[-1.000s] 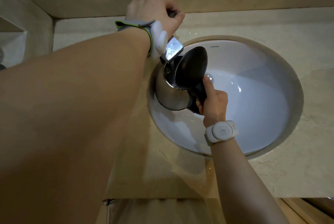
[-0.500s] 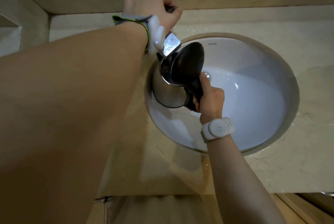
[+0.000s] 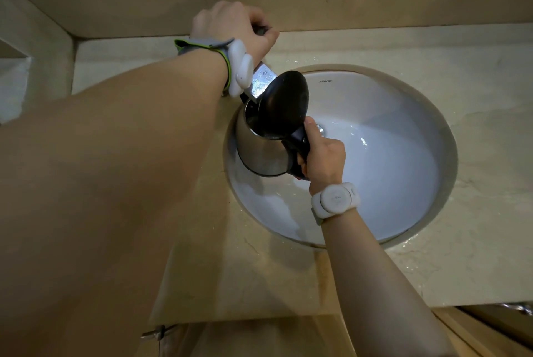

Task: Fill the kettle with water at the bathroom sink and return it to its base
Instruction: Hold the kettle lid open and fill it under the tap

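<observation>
While the right hand (image 3: 324, 160) grips the black handle (image 3: 300, 144) of the steel kettle (image 3: 259, 152), with its fingers curled round it and the thumb pointing up toward the hinge, the kettle hangs over the left part of the white sink basin (image 3: 389, 172), near the middle of the frame. Its black lid (image 3: 284, 102) stands open, and the mouth is just under the chrome faucet spout (image 3: 263, 79). Whether water runs I cannot tell. The left hand (image 3: 230, 27), in the upper middle of the frame, is clenched over the faucet lever (image 3: 261, 30), of which only a small dark tip shows. Both wrists carry a white band device. Around the basin lies a beige stone countertop (image 3: 476, 255) with some water drops.
</observation>
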A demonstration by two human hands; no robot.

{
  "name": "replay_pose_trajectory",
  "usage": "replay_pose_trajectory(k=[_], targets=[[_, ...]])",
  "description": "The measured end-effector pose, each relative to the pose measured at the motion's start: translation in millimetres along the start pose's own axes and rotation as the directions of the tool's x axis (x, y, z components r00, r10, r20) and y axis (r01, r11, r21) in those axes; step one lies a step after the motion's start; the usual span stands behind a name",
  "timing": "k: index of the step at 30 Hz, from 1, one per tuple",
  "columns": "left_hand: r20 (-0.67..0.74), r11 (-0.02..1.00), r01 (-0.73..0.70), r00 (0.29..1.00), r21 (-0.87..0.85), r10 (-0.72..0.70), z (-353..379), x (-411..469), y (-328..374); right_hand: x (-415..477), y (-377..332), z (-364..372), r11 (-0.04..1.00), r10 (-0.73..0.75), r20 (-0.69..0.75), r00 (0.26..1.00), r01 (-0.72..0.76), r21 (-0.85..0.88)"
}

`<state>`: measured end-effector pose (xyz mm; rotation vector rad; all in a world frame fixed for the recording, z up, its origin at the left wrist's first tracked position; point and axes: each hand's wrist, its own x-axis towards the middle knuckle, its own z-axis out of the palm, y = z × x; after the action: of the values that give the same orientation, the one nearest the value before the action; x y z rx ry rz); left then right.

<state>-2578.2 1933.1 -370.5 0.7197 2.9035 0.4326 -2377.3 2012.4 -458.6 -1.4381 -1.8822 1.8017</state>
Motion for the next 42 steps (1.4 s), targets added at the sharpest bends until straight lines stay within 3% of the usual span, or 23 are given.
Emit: replay_pose_trajectory(k=[42], targets=[[-0.003,1.000,-0.027,1.000,-0.010,0.027,-3.2,-4.0,2.6,2.8,-1.6,-1.2,0.998,-0.057,-0.028,0.998,0.056,-0.029]])
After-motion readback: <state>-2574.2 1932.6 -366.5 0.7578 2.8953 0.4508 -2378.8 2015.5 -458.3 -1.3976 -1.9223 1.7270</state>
